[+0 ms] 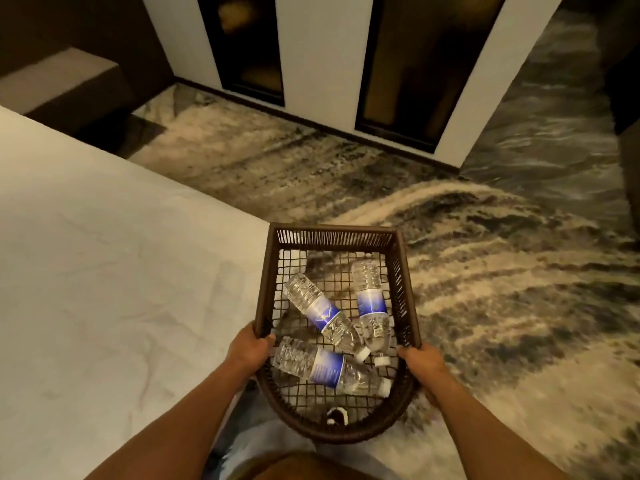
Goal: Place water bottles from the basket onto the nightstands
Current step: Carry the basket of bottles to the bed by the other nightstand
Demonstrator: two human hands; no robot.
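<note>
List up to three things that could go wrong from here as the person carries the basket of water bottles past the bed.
1. Three water bottles lie loose in the wicker basket; a tilt could roll them together.
2. Left hand and right hand both grip the rim, so neither is free.
3. The bed corner sits close beside the basket; it might bump.

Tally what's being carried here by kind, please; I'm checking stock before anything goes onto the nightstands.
Water bottles, clear with blue labels: 3, at and, all lying inside the basket
Baskets, brown wicker: 1, gripped by the left hand and right hand
Total: 4
</note>
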